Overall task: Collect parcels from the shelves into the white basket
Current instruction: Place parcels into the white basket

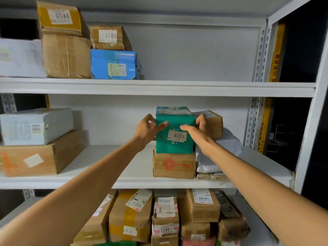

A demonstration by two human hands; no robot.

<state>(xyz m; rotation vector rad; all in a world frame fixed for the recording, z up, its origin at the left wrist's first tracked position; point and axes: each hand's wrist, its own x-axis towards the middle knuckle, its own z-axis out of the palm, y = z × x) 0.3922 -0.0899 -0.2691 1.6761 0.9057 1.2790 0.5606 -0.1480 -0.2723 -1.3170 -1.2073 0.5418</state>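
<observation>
Fingers (202,119) of the right hand (198,130) curl over the upper right corner of the green paper-wrapped box parcel (174,144). Those of the left hand (147,128) wrap its left side, so the two hands grip it from opposite sides.

White metal shelving (159,182) carries it, and the parcel stands on the middle shelf, one layer up. Directly under the parcel lies a brown cardboard carton with a red printed mark (174,165), which serves as its base. That likely explains the two-sided hold, since a straight lift up and out would leave the carton undisturbed.

Just right of the parcel, pale grey plastic mailer bags (229,144) slump in a heap. A small brown cardboard box (215,124) sits on them behind the right hand, close against the parcel's right side; whether they touch I cannot tell.

On the parcel's front face a white paper label reading 0371 (177,136) faces outward, uncovered between the hands.

Each thumb lies flat across the front face above that label, with the tips apart. The other fingers bend round the edges and run out of sight behind. The hold looks half-closed and firm rather than clenched.

The parcel is not yet off its stack. The white basket does not show.
</observation>
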